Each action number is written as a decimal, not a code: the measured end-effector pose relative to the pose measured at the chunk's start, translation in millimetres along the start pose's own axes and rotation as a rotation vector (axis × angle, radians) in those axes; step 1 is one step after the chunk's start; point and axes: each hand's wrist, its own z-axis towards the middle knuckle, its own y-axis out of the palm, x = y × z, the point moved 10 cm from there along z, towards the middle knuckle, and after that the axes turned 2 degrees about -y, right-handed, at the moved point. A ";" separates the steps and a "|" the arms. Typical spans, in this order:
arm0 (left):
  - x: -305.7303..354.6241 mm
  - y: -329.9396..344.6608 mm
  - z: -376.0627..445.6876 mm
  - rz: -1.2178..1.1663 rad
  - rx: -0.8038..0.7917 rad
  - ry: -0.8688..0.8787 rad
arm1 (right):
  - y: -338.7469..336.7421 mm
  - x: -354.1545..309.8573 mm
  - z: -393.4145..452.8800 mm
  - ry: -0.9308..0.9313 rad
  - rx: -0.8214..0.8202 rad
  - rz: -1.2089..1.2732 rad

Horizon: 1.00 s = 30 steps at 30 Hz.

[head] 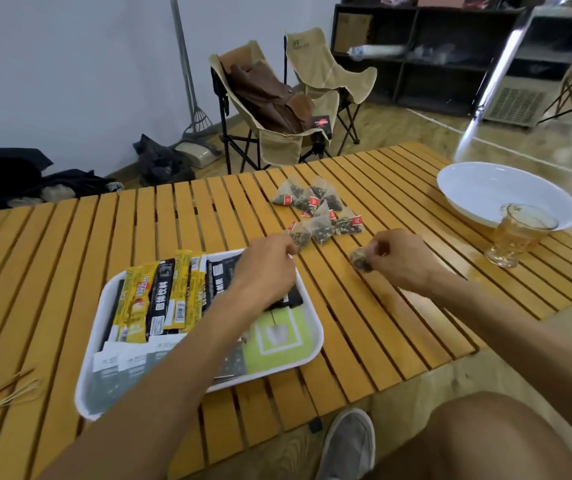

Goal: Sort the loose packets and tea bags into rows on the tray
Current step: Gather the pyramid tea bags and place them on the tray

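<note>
Risk imo: right hand pinching one tea bag, left hand pinching another w/ forearm over tray, could scatter packets.

Slatted wooden table, white tray, loose tea bags, bowl, glass cup

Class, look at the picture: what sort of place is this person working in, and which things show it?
Probably a casual indoor lounge or camping-style room: a slatted folding table, canvas camp chairs and dark shelving by the wall.
</note>
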 end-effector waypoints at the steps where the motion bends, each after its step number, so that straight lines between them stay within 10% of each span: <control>1: -6.6 -8.6 -4.2 0.006 0.009 0.002 | 6.9 -20.8 -8.7 -0.056 -0.033 0.035; 14: -49.6 -33.4 -3.2 0.095 0.019 -0.025 | 91.8 -103.3 -51.8 -0.284 -0.315 -0.052; 30: -21.8 27.7 99.4 -0.075 0.021 -0.019 | 50.6 -11.6 98.8 0.096 0.092 0.093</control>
